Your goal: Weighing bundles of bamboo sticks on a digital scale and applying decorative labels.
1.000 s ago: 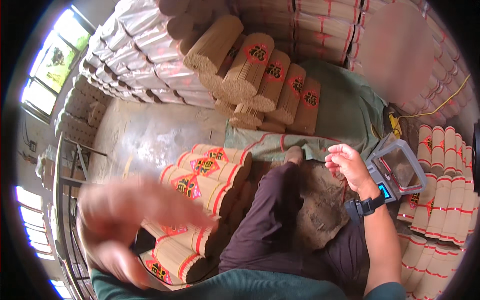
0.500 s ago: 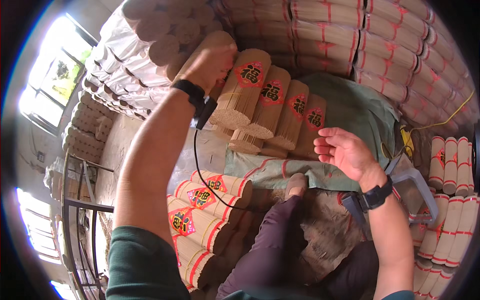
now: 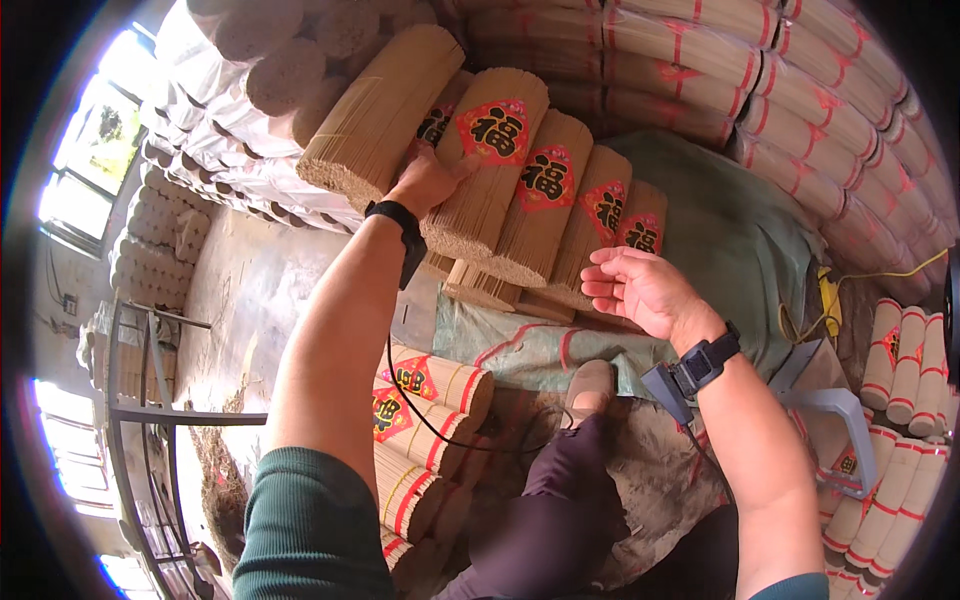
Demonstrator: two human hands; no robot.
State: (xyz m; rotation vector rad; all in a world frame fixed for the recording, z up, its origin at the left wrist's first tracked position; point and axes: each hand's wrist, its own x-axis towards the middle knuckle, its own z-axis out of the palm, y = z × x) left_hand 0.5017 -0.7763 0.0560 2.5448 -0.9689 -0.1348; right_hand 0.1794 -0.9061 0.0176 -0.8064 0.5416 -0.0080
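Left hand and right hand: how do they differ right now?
The left hand reaches in among the stacked stick bundles, fingers partly hidden; the right hand is empty, fingers loosely curled. The left hand sits higher in the picture than the right hand. Both wrists wear black bands.

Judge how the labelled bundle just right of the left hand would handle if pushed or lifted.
The labelled bundle is probably stiff, being packed from straight, thin sticks. Its rounded sides suggest it could roll, though the neighbouring bundle may check that.
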